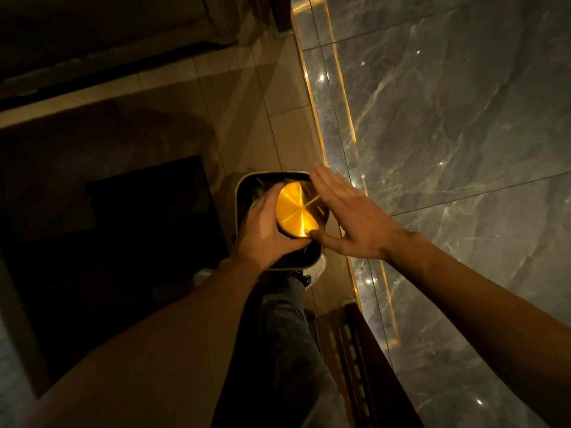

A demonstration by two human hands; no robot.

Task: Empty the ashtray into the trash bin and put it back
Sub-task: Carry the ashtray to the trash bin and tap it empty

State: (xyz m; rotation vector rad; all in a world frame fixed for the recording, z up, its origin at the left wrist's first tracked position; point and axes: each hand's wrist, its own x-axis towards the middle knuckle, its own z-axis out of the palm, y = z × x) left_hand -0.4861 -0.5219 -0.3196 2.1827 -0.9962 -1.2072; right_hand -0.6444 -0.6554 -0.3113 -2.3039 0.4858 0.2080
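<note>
You are tipping the ashtray over the trash bin, with the emptying step in hand.

Your left hand is clamped around the side of the gold ashtray, holding it upturned so its shiny base faces you, directly above the mouth of the trash bin. Your right hand is flat with fingers spread, gripping nothing, its thumb just touching the ashtray's lower edge, seemingly poised to pat the base. The bin stands on the tan floor beside the marble wall, near your shoe. Whether the contents have dropped is hidden. Next, I judge, you need a firm tap, then to turn it upright and carry it back.
</note>
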